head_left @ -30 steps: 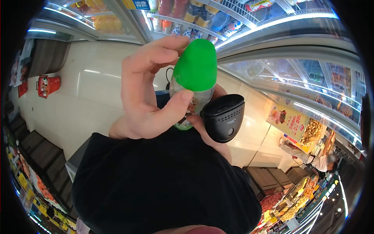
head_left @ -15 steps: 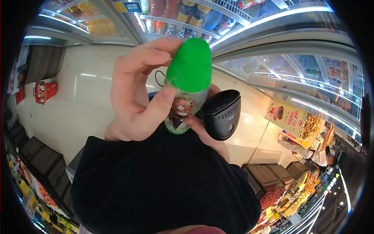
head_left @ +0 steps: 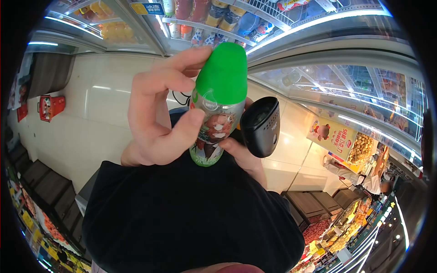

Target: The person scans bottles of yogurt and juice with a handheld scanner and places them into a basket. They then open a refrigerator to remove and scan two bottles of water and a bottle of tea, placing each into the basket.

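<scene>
A clear bottle (head_left: 217, 125) with a tall green cap (head_left: 224, 75) and a printed picture label stands upright in front of my chest. My left hand (head_left: 159, 107) curls round its left side, thumb at the label's edge and a fingertip behind the cap. On the other side, my right hand (head_left: 243, 157) has its thumb against the lower bottle; most of its fingers are hidden behind. A black handheld device (head_left: 261, 127) sits beside the bottle, against my right hand, which partly hides its grip.
Glass-doored coolers with shelves of bottled drinks (head_left: 200, 11) stand ahead. A red basket (head_left: 52, 108) rests on the floor at left. At right are a yellow poster (head_left: 332, 136), wooden display stands (head_left: 314, 207) and a person (head_left: 371, 182) in light clothes.
The bottle has turned and its base has shifted slightly down, showing more of the label. The black device has rotated in place. My left index finger and thumb have moved slightly.
</scene>
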A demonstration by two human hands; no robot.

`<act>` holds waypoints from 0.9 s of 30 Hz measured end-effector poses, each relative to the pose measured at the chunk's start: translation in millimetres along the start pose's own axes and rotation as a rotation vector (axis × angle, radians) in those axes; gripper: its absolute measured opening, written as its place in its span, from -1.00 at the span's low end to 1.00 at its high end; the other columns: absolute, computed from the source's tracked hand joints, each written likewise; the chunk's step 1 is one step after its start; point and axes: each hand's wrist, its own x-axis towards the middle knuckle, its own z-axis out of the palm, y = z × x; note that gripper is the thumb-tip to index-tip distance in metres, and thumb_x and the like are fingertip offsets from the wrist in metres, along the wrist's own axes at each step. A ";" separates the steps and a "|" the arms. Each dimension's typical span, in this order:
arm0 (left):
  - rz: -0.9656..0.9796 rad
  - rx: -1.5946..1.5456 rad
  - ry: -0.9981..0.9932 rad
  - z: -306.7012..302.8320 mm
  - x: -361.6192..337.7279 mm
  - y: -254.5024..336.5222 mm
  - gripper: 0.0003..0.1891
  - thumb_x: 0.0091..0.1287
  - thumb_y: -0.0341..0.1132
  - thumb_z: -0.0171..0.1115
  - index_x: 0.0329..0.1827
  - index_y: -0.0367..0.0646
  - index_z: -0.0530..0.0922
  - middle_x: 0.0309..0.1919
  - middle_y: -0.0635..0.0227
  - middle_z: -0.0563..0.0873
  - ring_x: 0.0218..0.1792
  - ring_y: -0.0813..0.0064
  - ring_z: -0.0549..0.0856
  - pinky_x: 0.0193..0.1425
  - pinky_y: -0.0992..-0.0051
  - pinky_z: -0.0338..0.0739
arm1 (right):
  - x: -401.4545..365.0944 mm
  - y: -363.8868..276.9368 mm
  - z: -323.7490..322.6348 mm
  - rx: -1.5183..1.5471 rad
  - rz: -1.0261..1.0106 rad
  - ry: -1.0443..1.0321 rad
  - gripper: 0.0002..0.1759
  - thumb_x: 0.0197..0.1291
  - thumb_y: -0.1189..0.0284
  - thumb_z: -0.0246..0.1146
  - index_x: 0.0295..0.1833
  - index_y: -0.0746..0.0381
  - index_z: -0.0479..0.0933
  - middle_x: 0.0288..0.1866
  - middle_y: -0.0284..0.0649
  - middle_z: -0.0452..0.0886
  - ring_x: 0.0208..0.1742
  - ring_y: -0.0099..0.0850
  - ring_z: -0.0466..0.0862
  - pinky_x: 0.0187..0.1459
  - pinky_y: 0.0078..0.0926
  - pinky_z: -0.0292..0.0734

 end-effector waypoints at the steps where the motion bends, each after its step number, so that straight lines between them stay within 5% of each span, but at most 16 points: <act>1: 0.009 0.046 -0.011 0.1 0.3 0.6 -0.56 0.38 -0.50 0.31 0.29 -0.30 0.41 0.39 -0.29 0.54 0.33 0.05 0.65 0.41 0.16 0.51 | -0.6 -2.5 1.6 -0.004 -0.003 0.015 0.01 0.14 0.37 0.63 0.59 0.36 0.22 0.46 -0.05 0.49 0.50 -0.26 0.49 0.45 -0.18 0.42; 11: 0.022 0.419 0.031 1.5 1.2 8.6 -0.79 0.23 -0.54 0.41 -0.09 -0.29 0.65 0.27 -0.25 0.65 0.18 0.06 0.72 0.26 0.26 0.58 | 0.8 6.7 -4.6 -0.126 -0.124 0.073 -0.04 0.15 0.43 0.60 0.57 0.35 0.22 0.41 -0.08 0.51 0.44 -0.27 0.53 0.41 -0.20 0.47; 27: 0.078 0.495 0.032 7.7 4.2 6.4 -0.79 0.24 -0.59 0.43 -0.07 -0.32 0.67 0.12 -0.08 0.75 0.02 0.12 0.79 0.06 0.34 0.69 | 0.0 7.7 -9.6 -0.174 -0.168 0.064 -0.03 0.16 0.42 0.61 0.58 0.34 0.22 0.45 -0.07 0.48 0.48 -0.26 0.50 0.43 -0.20 0.46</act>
